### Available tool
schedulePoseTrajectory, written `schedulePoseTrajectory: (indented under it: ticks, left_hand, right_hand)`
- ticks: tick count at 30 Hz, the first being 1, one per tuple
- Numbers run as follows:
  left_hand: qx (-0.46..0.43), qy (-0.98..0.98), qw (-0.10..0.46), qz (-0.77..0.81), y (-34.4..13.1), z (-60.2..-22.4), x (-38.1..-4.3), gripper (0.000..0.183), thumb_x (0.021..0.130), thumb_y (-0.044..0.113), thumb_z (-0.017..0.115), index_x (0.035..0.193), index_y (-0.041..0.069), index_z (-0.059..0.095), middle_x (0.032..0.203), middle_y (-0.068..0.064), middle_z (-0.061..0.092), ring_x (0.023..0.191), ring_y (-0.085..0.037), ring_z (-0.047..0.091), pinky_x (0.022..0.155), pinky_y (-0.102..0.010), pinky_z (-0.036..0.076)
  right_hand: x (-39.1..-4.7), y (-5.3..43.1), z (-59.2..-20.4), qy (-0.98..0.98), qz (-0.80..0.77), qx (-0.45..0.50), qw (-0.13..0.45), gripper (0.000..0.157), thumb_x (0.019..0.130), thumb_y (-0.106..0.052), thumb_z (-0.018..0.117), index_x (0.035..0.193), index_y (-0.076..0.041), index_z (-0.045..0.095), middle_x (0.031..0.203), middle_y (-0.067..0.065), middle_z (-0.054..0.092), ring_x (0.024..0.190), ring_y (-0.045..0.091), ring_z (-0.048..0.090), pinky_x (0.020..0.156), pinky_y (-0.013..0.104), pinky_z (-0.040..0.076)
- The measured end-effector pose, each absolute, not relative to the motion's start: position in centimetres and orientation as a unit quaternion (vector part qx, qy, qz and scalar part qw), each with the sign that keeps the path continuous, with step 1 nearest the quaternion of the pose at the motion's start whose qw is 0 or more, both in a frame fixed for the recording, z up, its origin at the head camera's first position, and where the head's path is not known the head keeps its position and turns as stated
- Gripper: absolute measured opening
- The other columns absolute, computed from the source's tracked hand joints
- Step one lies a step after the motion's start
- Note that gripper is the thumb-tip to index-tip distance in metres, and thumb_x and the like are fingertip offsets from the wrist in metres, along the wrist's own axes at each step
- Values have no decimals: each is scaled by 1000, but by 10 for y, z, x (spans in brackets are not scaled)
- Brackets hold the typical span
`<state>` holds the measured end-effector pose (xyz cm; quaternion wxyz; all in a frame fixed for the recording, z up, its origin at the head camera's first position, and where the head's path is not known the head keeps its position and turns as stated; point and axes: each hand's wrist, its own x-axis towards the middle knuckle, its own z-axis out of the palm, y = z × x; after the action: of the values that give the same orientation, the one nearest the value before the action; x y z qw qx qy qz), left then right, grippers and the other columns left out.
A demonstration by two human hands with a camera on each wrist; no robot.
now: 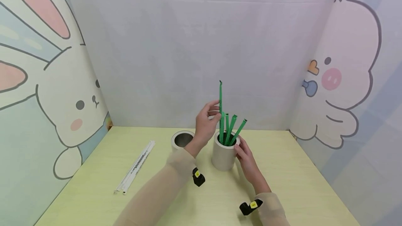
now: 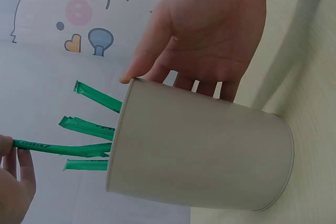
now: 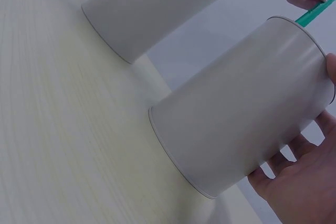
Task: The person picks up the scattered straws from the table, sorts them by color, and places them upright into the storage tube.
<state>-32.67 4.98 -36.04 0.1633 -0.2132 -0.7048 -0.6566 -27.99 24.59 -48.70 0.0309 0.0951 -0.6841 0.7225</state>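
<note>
Near the worktop's far edge, the left hand [image 1: 205, 123] pinches a green stick [image 1: 220, 112] standing in the grey cup [image 1: 223, 156], which the right hand [image 1: 246, 159] cradles. A second cup [image 1: 182, 140] and white strips [image 1: 135, 167] lie leftward. The left wrist view shows four sticks.

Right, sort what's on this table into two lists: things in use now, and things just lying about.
In use:
- left hand, pinching the tall green stick
- right hand, holding the near cup
- the other green sticks standing in that cup

Lying about:
- second cup, behind the left hand
- white strips on the table's left
</note>
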Motion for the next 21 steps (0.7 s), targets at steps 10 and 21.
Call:
schedulePoseTrajectory:
  ticks: [10, 21]
  left_hand:
    - [-191, -720, 137, -652, 61, -390, -325, 48, 104, 7, 66, 146, 30, 62, 130, -2, 68, 117, -18, 66, 98, -37, 60]
    - [-195, -738, 134, -632, 67, -408, -324, 48, 101, 3, 68, 145, 23, 62, 126, -4, 70, 114, -19, 69, 96, -33, 61]
  right_hand:
    - [-279, 245, -487, -688, 719, 93, 27, 66, 114, -32, 44, 171, -14, 15, 175, 18, 18, 161, 36, 16, 130, 64, 12]
    - [-278, 246, -486, -686, 721, 96, 28, 65, 115, -31, 44, 171, -14, 15, 175, 17, 19, 160, 35, 18, 129, 64, 14]
